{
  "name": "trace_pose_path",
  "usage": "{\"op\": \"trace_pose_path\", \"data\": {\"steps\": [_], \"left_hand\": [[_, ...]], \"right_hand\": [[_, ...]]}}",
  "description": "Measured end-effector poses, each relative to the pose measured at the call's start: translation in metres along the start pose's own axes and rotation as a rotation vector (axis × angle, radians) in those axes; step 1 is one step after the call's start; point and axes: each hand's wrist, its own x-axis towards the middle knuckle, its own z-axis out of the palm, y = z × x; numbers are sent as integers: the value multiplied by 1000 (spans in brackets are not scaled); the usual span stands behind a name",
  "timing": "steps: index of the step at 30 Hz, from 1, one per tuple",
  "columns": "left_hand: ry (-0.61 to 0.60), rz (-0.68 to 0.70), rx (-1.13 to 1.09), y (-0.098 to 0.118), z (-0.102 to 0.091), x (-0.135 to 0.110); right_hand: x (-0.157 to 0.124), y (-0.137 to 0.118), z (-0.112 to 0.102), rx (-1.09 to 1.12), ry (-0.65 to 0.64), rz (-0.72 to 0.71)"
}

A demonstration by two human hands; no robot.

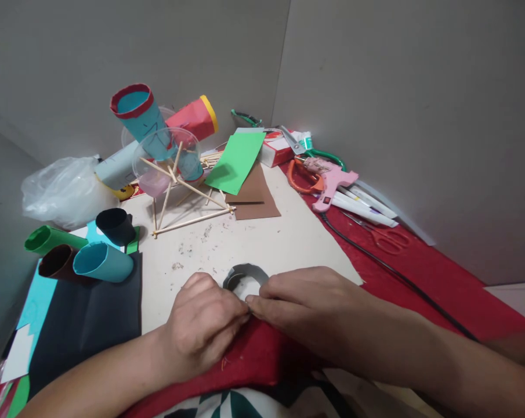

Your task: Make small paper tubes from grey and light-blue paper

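Where a red-covered bench (414,264) fills the foreground and right, a pale board (297,235) lies on top, and two bare hands meet at its near edge. The right hand (306,296) and the left hand (205,322) each have a closed grip, pinching the near side of a dark grey loop (252,270) held between them; the fingers hide the exact contact. Doing this well probably means keeping the strip's edges level and pressing evenly, without squeezing the small ring out of round.
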Motion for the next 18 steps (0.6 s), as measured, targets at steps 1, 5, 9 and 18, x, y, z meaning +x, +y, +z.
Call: {"op": "trace_pose_path", "data": {"steps": [1,5,9,18], "left_hand": [[6,3,-3,0,0,0],[23,-5,-11,0,1,3],[35,-16,-20,1,1,4],[14,3,-29,0,0,3]], "right_hand": [[1,0,-1,-7,-29,-7],[2,1,-2,-35,-60,-37],[1,5,5,-52,-33,-91],[3,7,8,-75,-9,-135]]}}
